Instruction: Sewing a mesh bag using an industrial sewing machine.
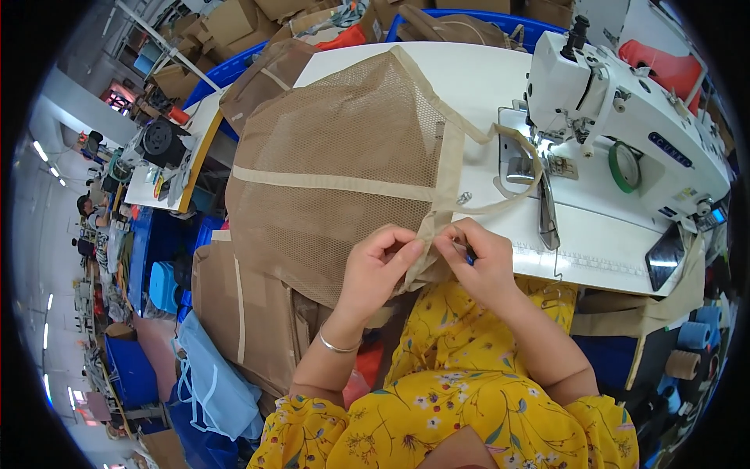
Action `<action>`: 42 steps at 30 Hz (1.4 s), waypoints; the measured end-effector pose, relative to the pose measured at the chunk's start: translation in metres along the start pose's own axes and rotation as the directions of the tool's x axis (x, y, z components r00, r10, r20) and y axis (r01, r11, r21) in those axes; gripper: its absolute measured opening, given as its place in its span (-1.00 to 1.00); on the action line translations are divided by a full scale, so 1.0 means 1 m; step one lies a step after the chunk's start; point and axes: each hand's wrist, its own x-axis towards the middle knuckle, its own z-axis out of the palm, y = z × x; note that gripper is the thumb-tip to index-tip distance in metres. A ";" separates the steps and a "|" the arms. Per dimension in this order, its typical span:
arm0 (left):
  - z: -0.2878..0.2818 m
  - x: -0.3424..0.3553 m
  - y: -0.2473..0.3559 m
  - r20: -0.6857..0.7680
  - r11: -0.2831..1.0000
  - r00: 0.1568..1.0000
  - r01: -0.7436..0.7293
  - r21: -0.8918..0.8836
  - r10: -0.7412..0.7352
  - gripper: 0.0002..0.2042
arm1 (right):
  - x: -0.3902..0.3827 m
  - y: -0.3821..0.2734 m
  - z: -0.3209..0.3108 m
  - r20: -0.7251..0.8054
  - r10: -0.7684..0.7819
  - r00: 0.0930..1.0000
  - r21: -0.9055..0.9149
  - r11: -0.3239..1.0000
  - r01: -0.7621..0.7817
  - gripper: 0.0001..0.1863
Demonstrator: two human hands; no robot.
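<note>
A brown mesh fabric piece (pixel 336 141) edged with beige binding tape (pixel 447 176) lies over the left part of the white sewing table (pixel 480 86) and hangs past its front edge. My left hand (pixel 379 270) is closed, pinching the taped edge at the near corner. Close beside it, the fingers of my right hand (pixel 484 262) pinch the same edge. A small dark blue thing (pixel 470 254) shows within my right hand; its kind is mostly hidden. From the mesh, a loose beige strip loops right toward the needle area of the white sewing machine (pixel 617 109).
A metal tape guide (pixel 548 215) stands near the table's front edge. At the right lie a black phone (pixel 664 254) and, lower, several thread spools (pixel 694 336). Brown fabric pieces (pixel 262 313) and a light blue bag (pixel 215 383) are at the left.
</note>
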 end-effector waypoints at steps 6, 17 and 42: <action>0.011 0.006 0.012 0.072 0.999 0.997 0.013 -0.033 -0.010 -0.93 | -0.010 -0.001 0.000 0.015 -0.097 0.995 0.100 0.990 0.095 -0.88; 0.007 0.005 0.011 0.045 0.970 0.988 0.154 -0.188 -0.148 -0.89 | -0.012 0.005 -0.008 0.023 -0.049 0.999 -0.033 0.998 0.050 -0.64; 0.008 0.004 0.009 0.049 0.978 0.989 0.145 -0.150 -0.139 -0.84 | -0.008 -0.002 -0.011 0.006 -0.374 0.928 -0.549 0.774 0.315 -0.75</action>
